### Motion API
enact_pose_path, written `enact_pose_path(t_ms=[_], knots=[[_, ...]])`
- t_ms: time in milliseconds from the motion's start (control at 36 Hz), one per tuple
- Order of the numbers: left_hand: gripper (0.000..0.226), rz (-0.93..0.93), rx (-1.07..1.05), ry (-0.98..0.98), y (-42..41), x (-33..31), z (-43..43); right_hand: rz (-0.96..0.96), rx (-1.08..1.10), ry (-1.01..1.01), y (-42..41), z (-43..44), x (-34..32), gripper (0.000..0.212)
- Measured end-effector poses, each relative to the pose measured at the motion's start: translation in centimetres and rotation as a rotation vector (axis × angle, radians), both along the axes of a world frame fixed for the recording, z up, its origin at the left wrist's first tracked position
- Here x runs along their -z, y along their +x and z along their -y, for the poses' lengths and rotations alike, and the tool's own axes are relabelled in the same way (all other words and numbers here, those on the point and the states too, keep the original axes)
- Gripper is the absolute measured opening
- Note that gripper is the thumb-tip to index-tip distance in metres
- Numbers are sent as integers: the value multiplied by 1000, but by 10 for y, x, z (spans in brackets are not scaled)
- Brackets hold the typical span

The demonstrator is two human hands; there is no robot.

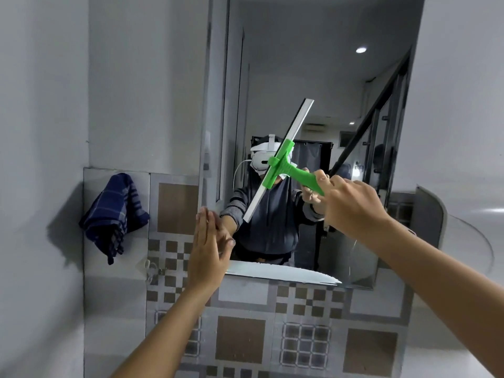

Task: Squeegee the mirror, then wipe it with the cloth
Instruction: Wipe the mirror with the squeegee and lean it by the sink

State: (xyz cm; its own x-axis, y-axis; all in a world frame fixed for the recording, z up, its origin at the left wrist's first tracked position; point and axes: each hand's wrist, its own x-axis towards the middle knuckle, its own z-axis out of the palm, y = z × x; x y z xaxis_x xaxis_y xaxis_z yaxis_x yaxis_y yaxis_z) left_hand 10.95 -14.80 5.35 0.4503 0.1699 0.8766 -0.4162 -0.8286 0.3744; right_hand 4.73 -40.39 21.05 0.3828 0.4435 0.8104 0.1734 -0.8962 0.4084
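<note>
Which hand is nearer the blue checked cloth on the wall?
Left. The left hand lies flat against the mirror at its lower-left edge, just right of the blue checked cloth. The right hand grips the green squeegee farther right, across the mirror.

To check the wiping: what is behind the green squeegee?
The mirror, reflecting a person in a headset. The squeegee covers part of that reflection; whether its blade touches the glass cannot be seen.

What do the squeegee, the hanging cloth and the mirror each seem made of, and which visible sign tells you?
The squeegee handle looks like moulded plastic, evenly bright green, matte; its pale blade strip may be rubber or metal. The cloth: woven fabric, dark blue checks, soft folds. The mirror: glass, smooth, glossy, reflecting the room.
</note>
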Motion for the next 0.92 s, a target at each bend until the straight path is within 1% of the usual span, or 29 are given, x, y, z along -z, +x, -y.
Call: enact_pose_path(t_ms=[139, 278, 361, 444, 528, 583, 667, 722, 806, 917], knots=[[77, 42, -17, 16, -4, -30, -2, -7, 59, -15, 0, 28, 2, 59], [63, 117, -88, 104, -1, -90, -6, -7, 92, -9, -1, 52, 1, 64], [59, 158, -114, 167, 2, -125, -9, -17, 134, 2, -1, 64, 4, 65], [58, 200, -134, 199, 7, -149, -12, -28, 158, 48, -2, 74, 10, 66], [59, 203, -147, 231, 14, -156, -16, -32, 167, 114, -10, 80, 23, 63], [60, 200, -150, 246, 21, -155, -21, -68, 175, 185, -15, 84, 36, 60], [62, 210, -131, 255, 26, -153, -24, -212, 191, 338, -20, 83, 60, 53], [61, 217, -126, 253, 28, -153, -25, -282, 177, 444, -23, 78, 79, 53], [61, 228, -111, 246, 29, -151, -26, -349, 160, 597, -29, 63, 102, 53], [63, 225, -77, 277, 30, -151, -30, -398, 118, 730, -29, 43, 125, 51]])
